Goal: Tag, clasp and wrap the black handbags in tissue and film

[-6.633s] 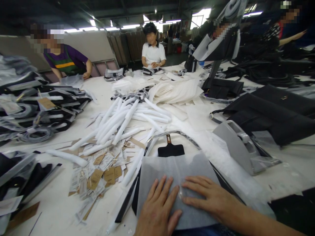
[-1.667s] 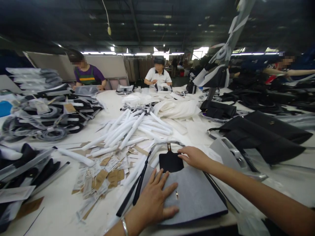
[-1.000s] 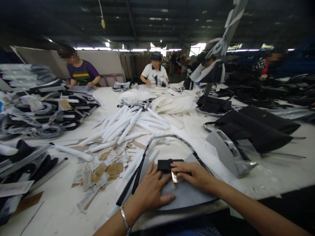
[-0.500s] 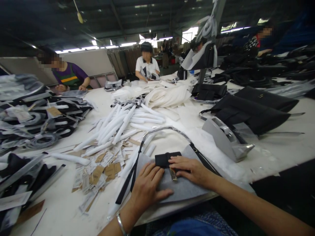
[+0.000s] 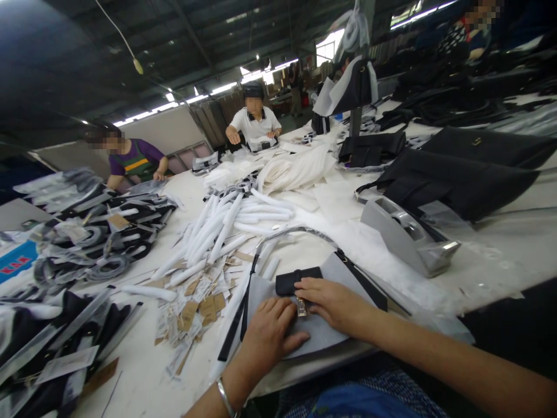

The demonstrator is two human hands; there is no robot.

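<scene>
A black handbag lies at the table's near edge, its body covered by a light grey sheet [image 5: 322, 337]. A short black flap [image 5: 293, 282] shows at its middle, with a shiny metal clasp [image 5: 301, 307] below it. The bag's wrapped strap [image 5: 300, 230] arches away from me. My left hand [image 5: 274, 328] rests on the left of the sheet, fingers stretched out and thumb apart. My right hand [image 5: 333, 301] lies across the flap's right end beside the clasp, fingers extended. Neither hand grasps anything visible; what lies under the palms is hidden.
White foam tubes [image 5: 217, 223] and loose paper tags [image 5: 204, 307] are heaped ahead to the left. Wrapped black bags [image 5: 117, 238] pile up further left. A grey tape dispenser [image 5: 404, 235] and black bags [image 5: 452, 180] sit right. Co-workers [image 5: 255, 119] are across the table.
The view has tilted and turned slightly left, so a blue box appears at the left. Both hands stay on the bag. The co-worker in white has lifted a hand out sideways.
</scene>
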